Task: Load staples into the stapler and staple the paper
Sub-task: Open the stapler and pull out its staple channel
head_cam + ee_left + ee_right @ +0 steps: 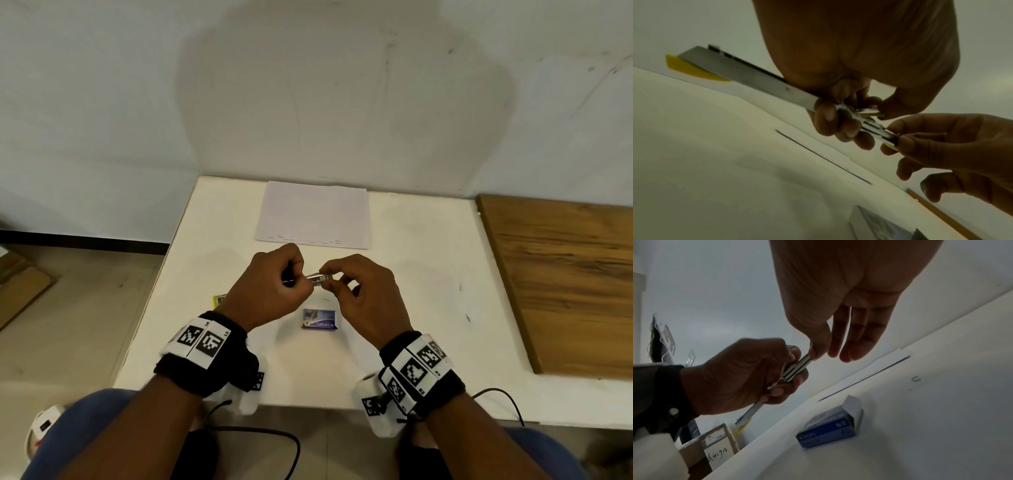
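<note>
1. Stapler [317,278] sits between both our hands, lifted above the bench [428,274] in front of the paper [313,214]; we hold it in the air, we judge, so the metal channel can be worked from both ends.
2. Our left hand [270,291] is curled round the stapler's middle, fingers wrapped under the metal body; that grip looks meant to steady it while the other hand does the fine work.
3. Our right hand [363,291] pinches the near tip of the stapler between thumb and forefinger, the other fingers loosely spread; whether a strip of staples is in that pinch we cannot tell.
4. In the left wrist view the stapler runs as a long grey bar with a yellow end [692,67] sticking out past the palm; a smaller yellow bit shows at the pinched tip.
5. A blue staple box [319,319] lies on the bench just below the hands, its flap open in the right wrist view; kept close, we suppose, for easy reach; a single loose staple [916,378] lies apart on the surface.
6. The paper lies flat near the far edge by the wall, untouched; stapling is not yet done, and loading seems to be the step in hand.
7. The bench is white and matt; a wooden board [561,274] lies on its right part; a pale wall [308,85] rises behind; a small yellow label [219,299] peeks out beside the left hand; cardboard boxes [715,444] stand on the floor at the left.
</note>
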